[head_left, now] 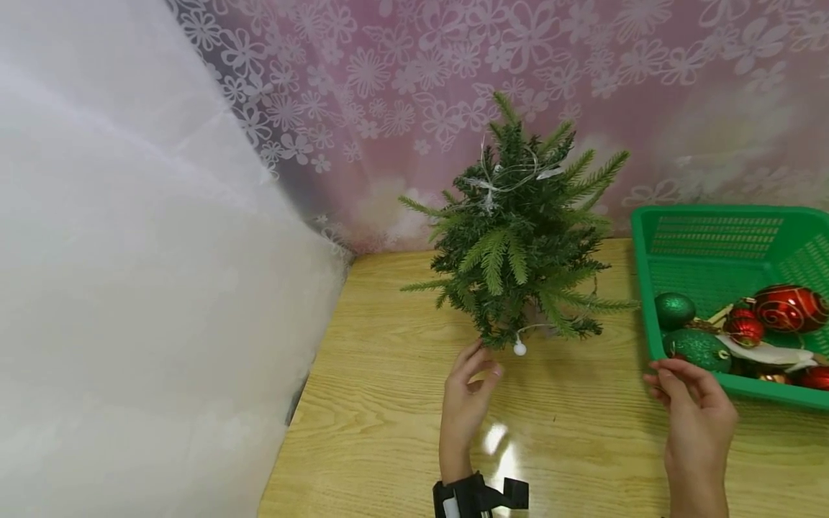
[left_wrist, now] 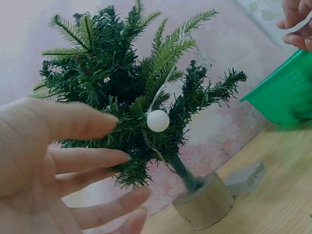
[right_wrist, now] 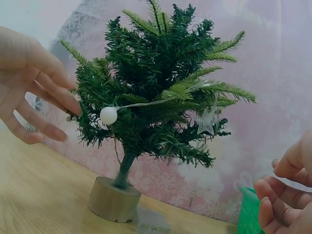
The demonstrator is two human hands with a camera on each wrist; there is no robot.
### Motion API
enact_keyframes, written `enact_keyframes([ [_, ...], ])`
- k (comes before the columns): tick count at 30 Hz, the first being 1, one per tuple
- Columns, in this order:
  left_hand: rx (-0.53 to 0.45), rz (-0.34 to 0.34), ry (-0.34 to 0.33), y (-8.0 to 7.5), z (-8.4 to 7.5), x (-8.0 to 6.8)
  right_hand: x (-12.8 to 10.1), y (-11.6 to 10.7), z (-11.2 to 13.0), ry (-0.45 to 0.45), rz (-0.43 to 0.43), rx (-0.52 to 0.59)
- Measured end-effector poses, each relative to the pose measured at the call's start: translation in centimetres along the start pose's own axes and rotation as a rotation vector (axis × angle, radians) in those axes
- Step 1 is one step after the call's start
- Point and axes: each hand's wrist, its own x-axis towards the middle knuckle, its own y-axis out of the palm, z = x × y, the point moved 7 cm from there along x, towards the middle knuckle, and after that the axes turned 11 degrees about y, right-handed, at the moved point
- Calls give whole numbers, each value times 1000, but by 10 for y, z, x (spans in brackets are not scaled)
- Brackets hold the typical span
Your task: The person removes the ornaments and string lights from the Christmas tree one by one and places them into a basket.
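The little tree (head_left: 518, 244) stands on the wooden surface (head_left: 388, 403), being dressed; the left hand (head_left: 468, 392) is wide, holding nothing, by its low branches; the right hand (head_left: 689, 403) pinches a thin white string (right_wrist: 292, 183) beside the green basket (head_left: 712, 230); next that string probably needs laying gently over a branch.

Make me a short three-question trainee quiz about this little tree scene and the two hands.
1. True or false: the left hand grips the white ball.
2. Which holds the baubles? A) green basket B) wooden base C) table
3. Fill in: the right hand is at the basket's near ____ corner.

Key:
1. False; its fingers are spread beside the small tree, touching no ball.
2. A
3. left
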Motion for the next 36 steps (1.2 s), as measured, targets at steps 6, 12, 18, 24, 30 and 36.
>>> enact_keyframes([
  [6,105,144,-4,9,-4,-1,-1,2,3,-19,-8,-31],
  [12,66,329,20,33,-11,-4,-2,2,4,-29,-14,-37],
  [18,52,520,29,62,-15,-6,-2,4,2,-31,2,-26],
  [24,20,557,18,82,-20,-7,-4,6,1,-35,7,-42],
  [30,56,533,74,94,-25,-5,-6,8,-1,-42,7,-64],
  [36,63,509,65,98,-24,-6,-7,8,-3,-19,9,-97],
])
